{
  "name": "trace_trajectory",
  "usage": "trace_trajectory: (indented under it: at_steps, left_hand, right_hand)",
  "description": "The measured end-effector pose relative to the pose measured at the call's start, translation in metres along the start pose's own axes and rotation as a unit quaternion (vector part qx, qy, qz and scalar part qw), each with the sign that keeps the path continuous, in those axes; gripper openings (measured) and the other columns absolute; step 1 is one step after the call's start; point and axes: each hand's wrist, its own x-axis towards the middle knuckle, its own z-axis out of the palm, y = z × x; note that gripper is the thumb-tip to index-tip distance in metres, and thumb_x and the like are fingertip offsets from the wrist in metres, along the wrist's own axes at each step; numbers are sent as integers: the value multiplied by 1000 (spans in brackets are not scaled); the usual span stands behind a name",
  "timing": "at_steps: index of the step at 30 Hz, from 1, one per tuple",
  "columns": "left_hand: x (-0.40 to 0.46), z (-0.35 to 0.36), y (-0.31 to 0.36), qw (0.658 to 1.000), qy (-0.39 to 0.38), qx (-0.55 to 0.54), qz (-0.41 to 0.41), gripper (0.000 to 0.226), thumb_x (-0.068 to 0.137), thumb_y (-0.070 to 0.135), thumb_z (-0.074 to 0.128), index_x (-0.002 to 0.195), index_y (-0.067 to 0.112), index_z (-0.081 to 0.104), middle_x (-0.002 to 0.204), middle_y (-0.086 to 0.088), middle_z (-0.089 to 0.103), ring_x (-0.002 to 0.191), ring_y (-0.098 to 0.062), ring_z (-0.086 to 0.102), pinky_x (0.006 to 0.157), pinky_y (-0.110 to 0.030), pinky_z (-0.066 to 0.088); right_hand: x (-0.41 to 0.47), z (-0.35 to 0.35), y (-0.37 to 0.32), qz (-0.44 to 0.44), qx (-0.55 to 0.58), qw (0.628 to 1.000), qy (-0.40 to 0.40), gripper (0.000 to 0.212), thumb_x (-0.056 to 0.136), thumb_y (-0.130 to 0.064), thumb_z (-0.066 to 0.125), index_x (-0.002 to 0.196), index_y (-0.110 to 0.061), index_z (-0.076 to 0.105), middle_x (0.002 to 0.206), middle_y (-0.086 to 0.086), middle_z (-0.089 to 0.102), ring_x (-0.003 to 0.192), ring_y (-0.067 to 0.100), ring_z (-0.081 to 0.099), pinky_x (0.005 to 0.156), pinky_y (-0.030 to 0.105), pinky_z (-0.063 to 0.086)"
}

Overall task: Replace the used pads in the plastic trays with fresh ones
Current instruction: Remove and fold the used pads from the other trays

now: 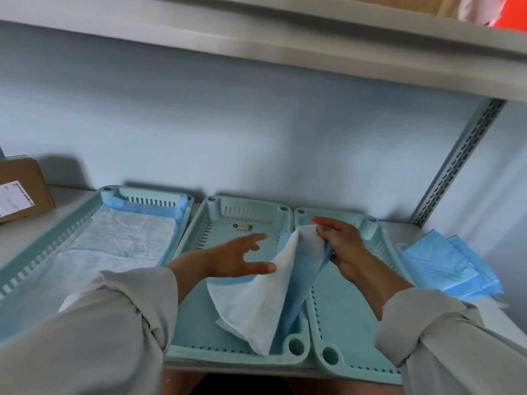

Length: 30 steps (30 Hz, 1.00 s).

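Sleeved arms reached over three trays on the shelf. Right hand pinched a pad draped into the middle tray; left hand hovered open. Left tray was lined; right tray remained bare, spare pads lying right of it.

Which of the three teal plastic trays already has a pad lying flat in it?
The left teal plastic tray: a white pad with blue edging lies flat across it. The middle tray and right tray show bare floors.
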Motion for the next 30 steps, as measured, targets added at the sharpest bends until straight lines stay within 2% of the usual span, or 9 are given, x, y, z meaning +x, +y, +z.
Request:
trace_trajectory:
  at_steps: [6,9,12,15,17,20,24,27,30]
  left_hand:
    - [4,31,16,996,-12,-89,1,108,77,50,71,151,30,-5,155,9,18,141,-12,25,114,-30,25]
    - [14,40,13,996,50,-56,-48,80,87,26,62,150,19,13,147,-3,37,132,-22,40,106,-33,35]
    - [18,20,-4,984,82,66,-143,37,95,19,47,130,7,48,128,-12,55,117,-27,53,94,-32,41]
    - [16,-16,-17,968,94,174,-157,28,95,27,48,113,8,58,115,-9,61,101,-22,57,82,-26,40]
    - [18,-41,-14,950,105,245,-161,30,96,32,48,114,10,57,118,-8,59,108,-24,57,84,-29,42]
    - [22,-71,7,926,216,280,-136,28,97,32,46,114,14,58,120,-10,60,112,-29,56,85,-33,44]
    - [15,-79,34,880,398,257,-9,33,91,13,43,116,26,59,112,-6,66,101,-29,61,78,-30,44]
    - [10,-51,26,906,342,241,55,56,86,-1,44,131,31,54,126,-1,62,115,-22,58,93,-28,44]
    - [5,-1,3,942,229,243,34,64,87,-7,38,136,33,49,142,4,49,133,-15,44,109,-24,29]
  right_hand:
    - [4,12,-5,-17,27,999,-36,24,91,-6,57,87,-27,70,111,3,67,99,18,59,87,33,50]
    - [7,24,-11,-34,13,998,-45,25,92,-6,56,88,-27,70,109,1,67,97,16,60,91,34,49]
    - [15,22,-11,-52,-57,997,-32,25,93,-5,53,102,-19,71,111,1,66,101,16,57,92,30,48]
    - [29,15,-13,-87,-247,965,21,15,87,-18,62,96,-23,73,106,1,69,101,20,61,88,33,48]
    - [36,15,-22,-106,-329,937,56,11,85,-26,65,92,-26,73,103,0,71,101,23,63,86,32,49]
    - [46,22,-51,-164,-197,959,118,11,86,-22,64,91,-25,73,103,0,72,97,19,65,84,30,51]
    - [33,11,-83,-234,28,960,149,20,89,-5,59,99,-17,72,98,-2,69,85,6,61,84,19,50]
    - [9,-12,-64,-226,40,962,148,33,88,8,51,100,-17,70,94,-4,65,81,3,58,71,2,44]
    - [-12,-32,-8,-134,-18,980,147,35,84,10,51,95,-18,69,100,10,67,87,15,57,59,2,42]
